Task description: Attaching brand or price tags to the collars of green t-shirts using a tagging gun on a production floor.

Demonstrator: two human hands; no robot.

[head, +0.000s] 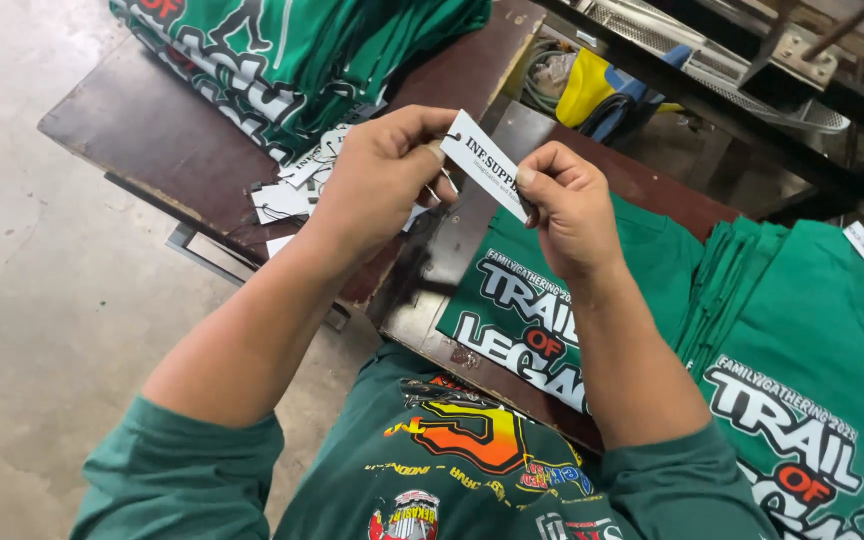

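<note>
A small white paper hang tag with black print is held up between both my hands above the table. My left hand pinches its upper left end, where a thin string loop hangs. My right hand grips its lower right end with thumb and fingers. Below my hands lies a folded green printed T-shirt on a dark brown wooden table. A small heap of loose white tags rests on the table just left of my left wrist.
A stack of folded green shirts sits at the table's far end. Another pile of green shirts lies at the right. A metal rack with a yellow and blue bundle stands behind. Bare concrete floor is at the left.
</note>
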